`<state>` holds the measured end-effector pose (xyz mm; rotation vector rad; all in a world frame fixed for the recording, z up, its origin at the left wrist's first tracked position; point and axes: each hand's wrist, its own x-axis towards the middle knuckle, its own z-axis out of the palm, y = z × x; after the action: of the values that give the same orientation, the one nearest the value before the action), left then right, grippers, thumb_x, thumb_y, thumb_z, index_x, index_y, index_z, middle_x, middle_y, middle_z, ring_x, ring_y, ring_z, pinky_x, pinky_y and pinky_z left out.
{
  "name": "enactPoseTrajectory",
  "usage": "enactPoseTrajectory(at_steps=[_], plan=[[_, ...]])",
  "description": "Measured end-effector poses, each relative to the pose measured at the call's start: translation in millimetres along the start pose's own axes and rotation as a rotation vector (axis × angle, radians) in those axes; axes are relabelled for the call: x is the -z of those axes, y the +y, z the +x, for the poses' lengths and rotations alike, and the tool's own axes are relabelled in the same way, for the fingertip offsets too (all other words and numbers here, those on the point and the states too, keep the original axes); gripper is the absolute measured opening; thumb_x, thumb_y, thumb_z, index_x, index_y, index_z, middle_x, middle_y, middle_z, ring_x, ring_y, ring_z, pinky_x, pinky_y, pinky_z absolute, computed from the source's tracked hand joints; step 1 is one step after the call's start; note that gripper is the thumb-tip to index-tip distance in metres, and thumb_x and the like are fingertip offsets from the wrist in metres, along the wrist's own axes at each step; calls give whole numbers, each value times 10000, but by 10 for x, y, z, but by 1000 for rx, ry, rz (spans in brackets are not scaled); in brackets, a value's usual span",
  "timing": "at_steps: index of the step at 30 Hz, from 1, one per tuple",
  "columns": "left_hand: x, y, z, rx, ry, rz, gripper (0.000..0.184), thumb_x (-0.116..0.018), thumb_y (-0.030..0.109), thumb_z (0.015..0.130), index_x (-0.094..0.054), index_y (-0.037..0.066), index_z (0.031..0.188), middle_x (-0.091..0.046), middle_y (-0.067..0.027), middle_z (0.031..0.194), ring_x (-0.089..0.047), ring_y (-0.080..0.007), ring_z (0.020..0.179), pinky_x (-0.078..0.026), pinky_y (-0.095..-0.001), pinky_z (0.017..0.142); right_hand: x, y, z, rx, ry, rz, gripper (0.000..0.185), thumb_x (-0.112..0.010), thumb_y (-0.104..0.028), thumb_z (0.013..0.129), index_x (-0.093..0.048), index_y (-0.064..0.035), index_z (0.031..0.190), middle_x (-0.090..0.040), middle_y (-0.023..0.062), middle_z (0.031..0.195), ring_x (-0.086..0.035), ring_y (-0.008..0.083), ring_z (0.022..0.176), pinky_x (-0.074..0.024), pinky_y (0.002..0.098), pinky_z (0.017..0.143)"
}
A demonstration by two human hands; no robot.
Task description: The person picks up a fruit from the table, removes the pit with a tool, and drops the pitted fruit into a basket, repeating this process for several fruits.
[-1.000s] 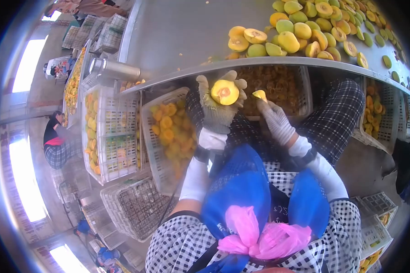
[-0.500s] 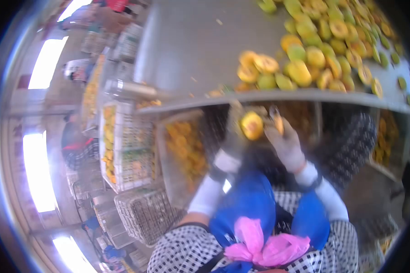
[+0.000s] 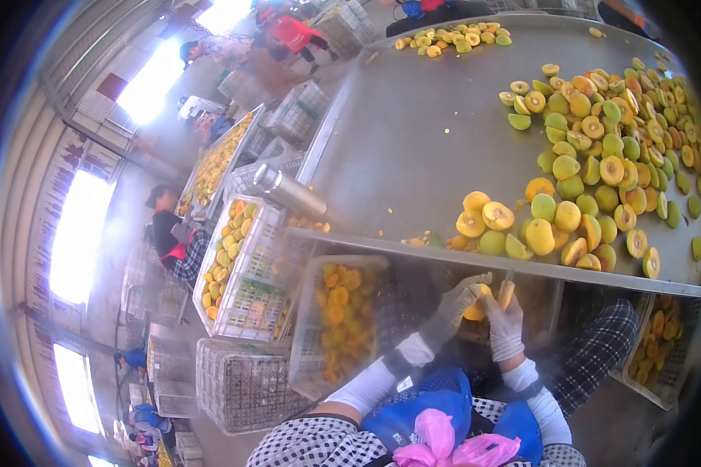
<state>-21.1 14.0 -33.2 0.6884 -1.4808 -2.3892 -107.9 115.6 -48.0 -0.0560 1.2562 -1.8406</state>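
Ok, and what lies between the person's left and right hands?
A piece of yellow fruit lies between the left hand and the right hand, as the head view shows.

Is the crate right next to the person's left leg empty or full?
Not empty: lots of yellow fruit is inside the crate. I can't tell if it's full.

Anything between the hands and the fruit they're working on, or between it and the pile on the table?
Nothing visible blocks the left hand, which holds the fruit; the right hand is close beside it, gripping what looks like a knife. Between the fruit and the pile runs the metal table edge.
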Motion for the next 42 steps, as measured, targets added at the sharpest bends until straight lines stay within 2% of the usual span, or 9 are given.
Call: enactPoseTrajectory(at_steps=[5, 8, 12, 20, 22, 24, 26, 35, 42], plan=[[-154, 16, 9, -106, 179, -57, 566, -379, 488, 994, -540, -9, 1211, -611, -110, 1139, -593, -183, 1032, -468, -321, 936, -42, 390, 91, 266, 27, -16, 378, -692, -106, 854, -544, -14, 1189, -649, 70, 1004, -623, 152, 871, -519, 279, 778], [-115, -57, 62, -124, 310, -186, 626, -308, 548, 990, -586, -1, 1107, -635, -122, 1070, -620, -202, 957, -503, -336, 886, 68, 166, -35, 678, 59, -840, 443, -722, -254, 794, -533, -78, 1153, -642, 199, 798, -644, 392, 730, -518, 410, 604], [-24, -30, 12, -12, 128, -358, 735, -303, 643, 944, -600, -14, 1085, -643, -124, 1015, -626, -223, 933, -512, -342, 879, 58, 117, -55, 594, -11, -463, 386, -736, -228, 806, -564, -78, 1117, -656, 173, 884, -659, 367, 809, -527, 353, 665], [-166, 36, -48, 41, 289, -257, 767, -319, 677, 921, -610, -22, 1051, -649, -137, 975, -622, -224, 914, -512, -328, 853, -4, 87, -205, 662, -34, -728, 317, -723, -202, 812, -591, -119, 1089, -654, 188, 861, -653, 382, 787, -535, 393, 653], [-118, 22, -41, 71, 276, -290, 775, -311, 671, 925, -629, -29, 1020, -662, -153, 961, -632, -238, 907, -510, -339, 869, 34, -9, -253, 500, -96, -740, 301, -716, -200, 832, -597, -89, 1086, -665, 159, 867, -673, 307, 770, -531, 353, 661], [-55, 48, -36, 34, 161, -205, 776, -277, 687, 922, -631, -2, 974, -657, -149, 933, -640, -229, 849, -531, -330, 814, 17, -32, -335, 183, -237, -78, 278, -679, -234, 880, -600, -46, 1069, -652, 110, 880, -632, 175, 790, -511, 294, 692], [-43, 108, -4, 12, 214, -201, 797, -249, 691, 923, -635, -7, 931, -665, -175, 892, -651, -243, 808, -545, -335, 784, 124, 61, -332, 143, -254, -181, 307, -619, -285, 928, -599, -15, 1074, -623, 76, 897, -554, 104, 828, -481, 257, 704], [-64, 160, 17, 47, 275, -73, 843, -269, 736, 889, -639, -22, 892, -660, -200, 875, -652, -263, 765, -553, -367, 744, 195, 199, -220, 225, -300, -660, 466, -507, -435, 944, -593, 4, 1075, -625, 253, 784, -614, 414, 740, -484, 427, 659], [-42, 148, 42, 73, 326, -40, 835, -264, 727, 896, -642, -18, 879, -660, -193, 872, -648, -267, 767, -552, -371, 741, 179, 264, -182, 130, -333, -621, 485, -496, -451, 946, -604, 8, 1059, -638, 249, 821, -628, 402, 785, -491, 415, 693]])
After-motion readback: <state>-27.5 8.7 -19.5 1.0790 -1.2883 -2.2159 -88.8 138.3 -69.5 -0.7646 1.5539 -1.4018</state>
